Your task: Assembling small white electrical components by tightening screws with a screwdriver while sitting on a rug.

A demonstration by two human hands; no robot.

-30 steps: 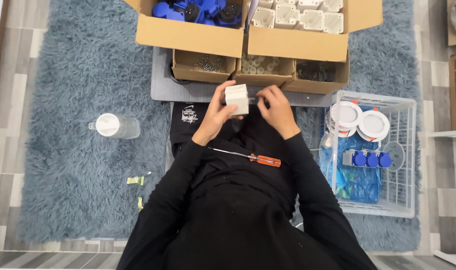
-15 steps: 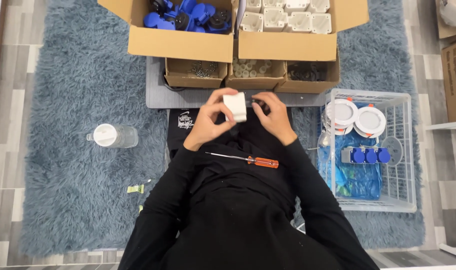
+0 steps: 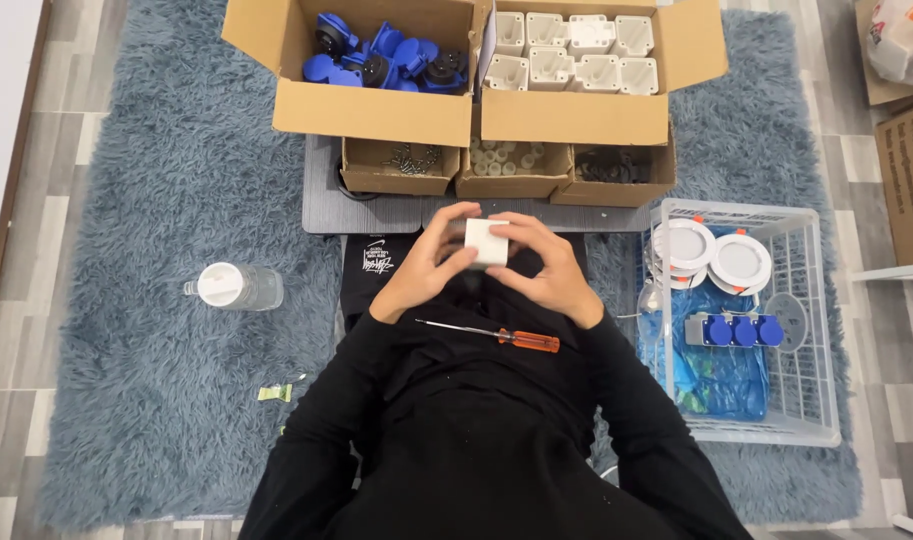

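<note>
Head view: white square housing held in both hands above the lap.

Head view: the white housing [image 3: 486, 241] is pinched between left hand [image 3: 428, 262] and right hand [image 3: 543, 266], both grips closed round it, fingers wrapped on its sides so it can be turned and inspected close to the body. An orange-handled screwdriver [image 3: 496, 335] is laid across the lap, within reach. Cardboard boxes [image 3: 376, 110] of blue and white parts are set ahead; a white basket [image 3: 814, 330] is kept at the right, a bottle [image 3: 232, 286] on the rug at the left.
</note>
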